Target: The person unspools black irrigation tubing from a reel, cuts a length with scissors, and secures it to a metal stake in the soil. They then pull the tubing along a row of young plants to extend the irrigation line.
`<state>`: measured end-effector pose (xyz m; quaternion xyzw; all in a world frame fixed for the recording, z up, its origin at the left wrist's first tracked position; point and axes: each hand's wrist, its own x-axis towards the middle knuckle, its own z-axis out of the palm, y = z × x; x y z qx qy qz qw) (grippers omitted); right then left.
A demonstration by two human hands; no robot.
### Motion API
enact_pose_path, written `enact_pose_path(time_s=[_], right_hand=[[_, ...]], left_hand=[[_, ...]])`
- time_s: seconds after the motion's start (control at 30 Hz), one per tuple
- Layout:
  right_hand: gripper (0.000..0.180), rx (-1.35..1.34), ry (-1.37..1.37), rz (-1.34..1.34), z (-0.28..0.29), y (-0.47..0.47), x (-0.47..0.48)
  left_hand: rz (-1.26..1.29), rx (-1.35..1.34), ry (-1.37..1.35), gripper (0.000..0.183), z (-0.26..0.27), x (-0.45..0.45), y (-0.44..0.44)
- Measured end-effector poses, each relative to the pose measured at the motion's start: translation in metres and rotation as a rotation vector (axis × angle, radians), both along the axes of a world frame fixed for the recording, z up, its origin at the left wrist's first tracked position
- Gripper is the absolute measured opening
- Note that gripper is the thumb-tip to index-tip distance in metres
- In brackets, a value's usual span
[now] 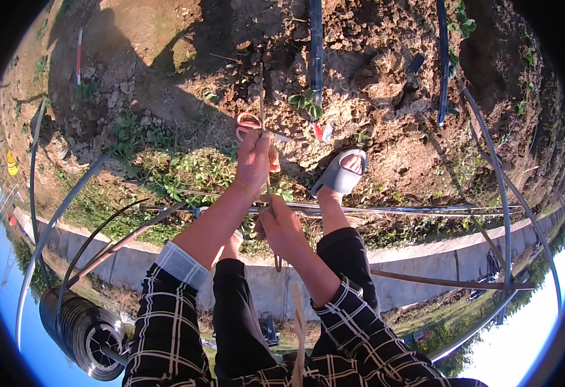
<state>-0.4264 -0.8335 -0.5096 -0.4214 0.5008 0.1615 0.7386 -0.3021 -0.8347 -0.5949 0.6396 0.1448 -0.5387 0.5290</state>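
Note:
My left hand is closed on a thin rod that points away from me over the soil. Lower on the same rod, my right hand grips it near its bent lower end. Scissors with orange-red handles lie just beyond my left fingers, their blades pointing right; whether my hand touches them I cannot tell. To the right on the soil lies a small red and clear plastic scrap. A black drip hose ends above it, beside a small green plant.
A second black hose lies farther right. Hoses and wires cross in front of a low concrete wall. Curved metal hoops stand on both sides. A large coil of black tubing hangs at lower left. My sandalled foot is on the soil.

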Motion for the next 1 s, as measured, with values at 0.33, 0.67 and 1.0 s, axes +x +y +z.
enact_pose_path(time_s=[0.33, 0.67, 1.0], right_hand=[[0.019, 0.188, 0.007, -0.048, 0.021, -0.005, 0.007], [0.017, -0.025, -0.046, 0.114, 0.02, 0.0, 0.007], [0.017, -0.042, -0.041, 0.109, 0.025, -0.004, 0.014]], left_hand=[[-1.003, 0.208, -1.046, 0.025, -0.066, 0.091, -0.097], [-1.721, 0.556, -0.67, 0.057, -0.078, 0.098, -0.183], [-0.922, 0.126, -0.635, 0.029, -0.149, 0.136, -0.093]])
